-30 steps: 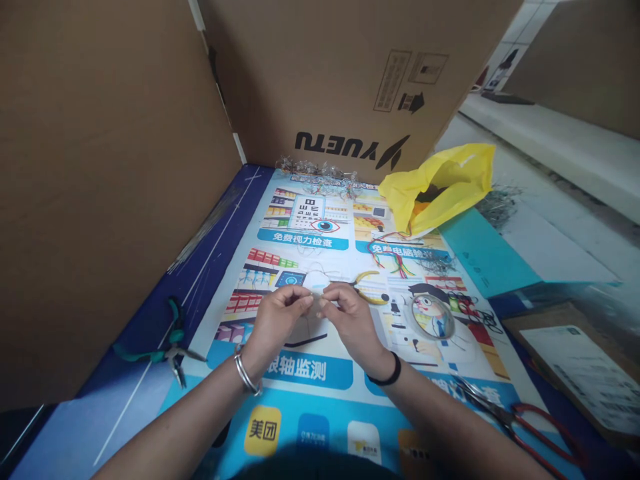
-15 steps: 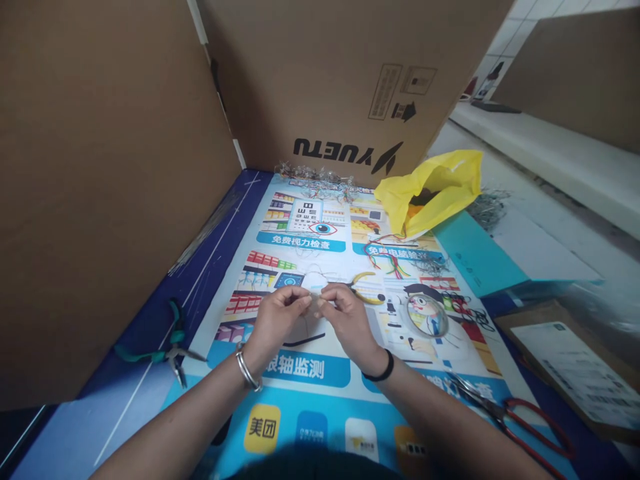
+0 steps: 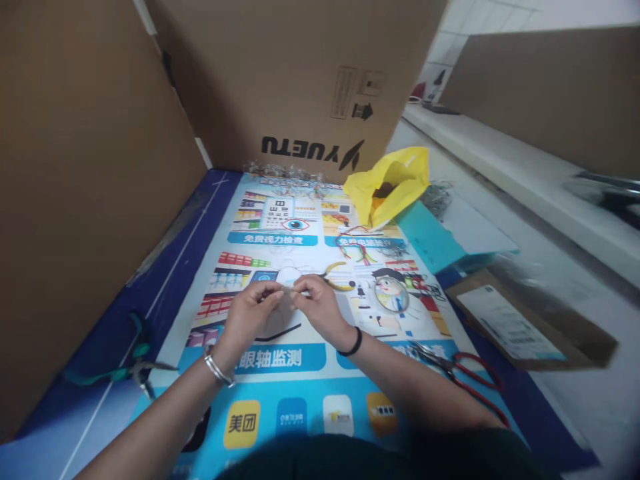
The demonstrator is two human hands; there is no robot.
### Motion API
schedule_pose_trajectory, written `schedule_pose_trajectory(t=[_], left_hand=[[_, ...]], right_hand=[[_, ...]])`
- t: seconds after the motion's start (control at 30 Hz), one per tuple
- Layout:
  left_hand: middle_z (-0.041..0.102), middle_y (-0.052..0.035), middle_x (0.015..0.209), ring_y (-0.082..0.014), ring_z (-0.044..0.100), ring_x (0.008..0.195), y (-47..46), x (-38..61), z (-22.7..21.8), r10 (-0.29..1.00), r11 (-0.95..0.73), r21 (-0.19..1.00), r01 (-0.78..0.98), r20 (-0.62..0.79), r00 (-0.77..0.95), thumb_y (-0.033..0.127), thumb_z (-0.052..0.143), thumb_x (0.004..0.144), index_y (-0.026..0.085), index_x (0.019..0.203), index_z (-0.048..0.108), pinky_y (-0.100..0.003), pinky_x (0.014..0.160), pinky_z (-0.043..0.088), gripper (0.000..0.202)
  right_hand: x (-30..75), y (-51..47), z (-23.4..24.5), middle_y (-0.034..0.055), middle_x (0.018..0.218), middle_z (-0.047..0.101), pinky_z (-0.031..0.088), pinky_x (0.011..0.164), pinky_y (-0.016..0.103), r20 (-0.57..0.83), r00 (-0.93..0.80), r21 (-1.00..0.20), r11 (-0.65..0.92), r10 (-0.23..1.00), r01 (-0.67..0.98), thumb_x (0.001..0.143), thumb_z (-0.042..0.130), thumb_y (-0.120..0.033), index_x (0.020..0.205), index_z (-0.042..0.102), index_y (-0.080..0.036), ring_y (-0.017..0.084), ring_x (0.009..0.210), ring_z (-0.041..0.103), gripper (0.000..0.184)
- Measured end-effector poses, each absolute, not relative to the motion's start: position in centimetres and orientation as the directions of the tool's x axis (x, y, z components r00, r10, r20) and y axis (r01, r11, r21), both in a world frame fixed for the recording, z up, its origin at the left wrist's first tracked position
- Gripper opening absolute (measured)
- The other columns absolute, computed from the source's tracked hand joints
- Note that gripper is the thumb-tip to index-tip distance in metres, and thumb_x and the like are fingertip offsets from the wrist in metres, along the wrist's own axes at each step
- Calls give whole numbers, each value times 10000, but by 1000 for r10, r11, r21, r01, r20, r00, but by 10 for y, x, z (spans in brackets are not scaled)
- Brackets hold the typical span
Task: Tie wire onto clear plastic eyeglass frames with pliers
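Observation:
My left hand point(image 3: 253, 312) and my right hand point(image 3: 320, 308) meet over the middle of the printed poster sheet point(image 3: 235, 373). Both are closed, thumbs and index fingers pinched tip to tip around something small and greyish, too fine to make out. Just behind my right fingers lie yellow-handled pliers point(image 3: 341, 275), partly covered by that hand. A clear roll of tape point(image 3: 391, 295) rests to the right. Left of my left forearm, green-handled pliers point(image 3: 135, 365) lie spread. Red-handled scissors point(image 3: 465, 373) sit beyond my right forearm.
Tall cardboard panels point(image 3: 295, 80) stand at the back and left. Tangled wire scraps point(image 3: 285, 175) line the back. A yellow bag point(image 3: 395, 183), coloured cords point(image 3: 357, 248), a teal box point(image 3: 433, 240) and a brown parcel point(image 3: 520, 327) sit along the right.
The view has turned to the right, so everything appears shifted left. My hands stay pinched together over the same part of the poster.

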State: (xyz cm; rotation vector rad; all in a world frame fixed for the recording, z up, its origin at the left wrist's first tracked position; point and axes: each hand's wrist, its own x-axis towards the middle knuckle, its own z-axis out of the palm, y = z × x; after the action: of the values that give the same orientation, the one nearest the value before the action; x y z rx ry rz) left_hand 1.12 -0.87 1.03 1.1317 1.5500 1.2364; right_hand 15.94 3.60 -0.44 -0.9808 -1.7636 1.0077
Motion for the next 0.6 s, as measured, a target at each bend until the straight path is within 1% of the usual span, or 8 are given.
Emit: schedule_pose_trajectory(t=[0.07,0.13,0.2,0.33,0.4,0.47,0.53,0.6], left_hand=[[678,-19,781,-165,605,669,-9,8,10,966,101,968,229,-40,-255,322,664,692,197,886,684,-255,617,464,232],[681,-18,766,-177,608,693,-9,6,10,978,82,930,358,-6,-207,357,644,712,206,848,699,-264,655,463,210],[692,-17,797,-187,618,729,-9,4,10,978,80,920,385,2,-209,378,632,721,212,851,696,-265,680,465,221],[678,0,731,-186,609,721,-10,3,16,979,77,908,413,8,-202,394,610,743,212,808,676,-249,644,452,204],[675,-4,727,-188,612,732,-9,0,20,974,81,927,366,5,-227,393,614,742,203,796,667,-250,644,459,204],[685,-16,769,-189,623,770,-7,-6,25,963,90,961,262,-17,-270,390,632,732,189,784,655,-256,673,478,209],[691,-28,833,-189,636,815,-5,-13,31,950,90,987,134,-45,-308,381,650,724,177,773,637,-260,700,494,210],[688,-33,868,-187,648,831,-3,-22,36,941,73,997,20,-62,-334,369,658,725,170,772,620,-263,706,507,207]], right_hand=[[160,36,0,2,786,590,444,740,270,292,-341,-879,392,894,274,709,564,-155,650,540,-207,139,816,552,82],[160,35,5,-4,778,600,436,749,261,289,-367,-844,417,884,337,716,574,-139,630,535,-204,132,815,553,114],[158,33,9,-7,780,608,431,754,251,283,-398,-806,441,873,395,745,566,-133,646,542,-203,124,823,554,124],[163,41,19,-30,793,630,424,747,212,256,-540,-707,536,802,461,805,569,-195,766,604,-214,100,819,564,56],[175,53,27,-25,855,643,420,767,218,230,-615,-637,594,755,491,807,581,-223,858,632,-228,108,840,569,72],[194,69,36,32,980,634,398,845,277,209,-629,-548,622,749,559,827,527,-172,937,637,-209,151,949,549,160],[215,84,43,88,1028,621,356,911,357,187,-621,-457,627,761,631,819,503,-130,971,640,-184,208,1042,510,211],[232,96,44,115,1074,609,332,941,410,154,-641,-380,643,752,664,769,577,-154,1034,625,-173,254,1103,471,270]])
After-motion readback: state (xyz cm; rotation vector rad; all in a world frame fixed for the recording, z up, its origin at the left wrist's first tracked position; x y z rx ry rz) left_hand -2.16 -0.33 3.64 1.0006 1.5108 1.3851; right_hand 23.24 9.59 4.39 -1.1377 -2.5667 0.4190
